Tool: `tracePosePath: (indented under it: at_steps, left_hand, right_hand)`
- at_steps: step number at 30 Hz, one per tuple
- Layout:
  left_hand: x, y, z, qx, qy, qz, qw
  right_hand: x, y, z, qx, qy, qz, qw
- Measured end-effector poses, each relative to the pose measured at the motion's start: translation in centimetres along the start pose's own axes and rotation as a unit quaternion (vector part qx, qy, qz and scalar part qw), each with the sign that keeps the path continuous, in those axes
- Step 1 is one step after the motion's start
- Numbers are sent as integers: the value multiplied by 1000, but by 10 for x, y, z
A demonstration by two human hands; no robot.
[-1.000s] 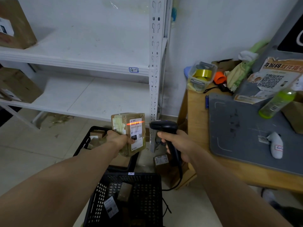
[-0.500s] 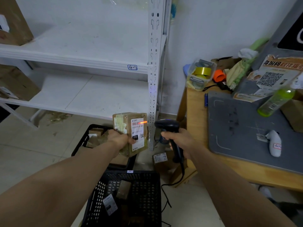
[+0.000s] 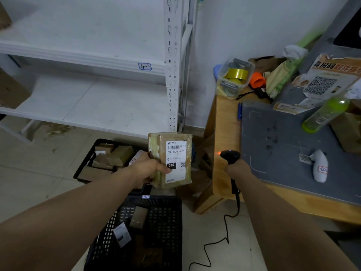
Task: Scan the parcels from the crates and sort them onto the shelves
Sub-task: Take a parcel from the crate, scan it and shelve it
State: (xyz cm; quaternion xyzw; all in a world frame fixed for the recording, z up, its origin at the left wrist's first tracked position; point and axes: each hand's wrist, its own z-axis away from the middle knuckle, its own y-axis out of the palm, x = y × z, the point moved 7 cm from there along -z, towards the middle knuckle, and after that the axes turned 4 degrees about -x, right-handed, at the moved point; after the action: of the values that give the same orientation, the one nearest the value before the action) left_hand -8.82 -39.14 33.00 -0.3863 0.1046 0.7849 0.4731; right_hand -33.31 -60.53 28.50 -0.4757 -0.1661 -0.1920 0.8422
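My left hand [image 3: 145, 172] grips a small brown parcel [image 3: 172, 159] upright, its white label marked 010 facing me, above the crates. My right hand [image 3: 237, 171] holds a black corded barcode scanner [image 3: 230, 156] over the wooden table's left edge, to the right of the parcel; its red light falls on the table edge, not on the label. A black crate [image 3: 86, 163] on the floor holds several brown parcels. A nearer black mesh crate [image 3: 168, 222] holds a few small parcels. The white shelves [image 3: 93, 59] stand behind, one tagged 4-2.
A wooden table [image 3: 224, 122] at the right carries a grey mat [image 3: 283, 141], a white handheld device [image 3: 319, 166], a green bottle [image 3: 324, 114], a tub of tape rolls [image 3: 234, 77] and a QR-code sign [image 3: 320, 83]. The scanner cable [image 3: 214, 245] trails across the tiled floor.
The scanner has swung right, away from the parcel, and its red line has left the label for the table edge. The parcel has stayed in my left hand.
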Motion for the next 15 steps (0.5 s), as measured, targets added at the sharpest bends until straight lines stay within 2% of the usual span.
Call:
tracePosePath:
  at_steps: [11, 15]
  left_hand:
    - [13, 13, -20, 32, -26, -16, 999]
    - [6, 15, -11, 44, -19, -10, 999]
  right_hand:
    - [-14, 9, -10, -30, 50, -32, 998]
    - [-9, -2, 1, -86, 58, -60, 993]
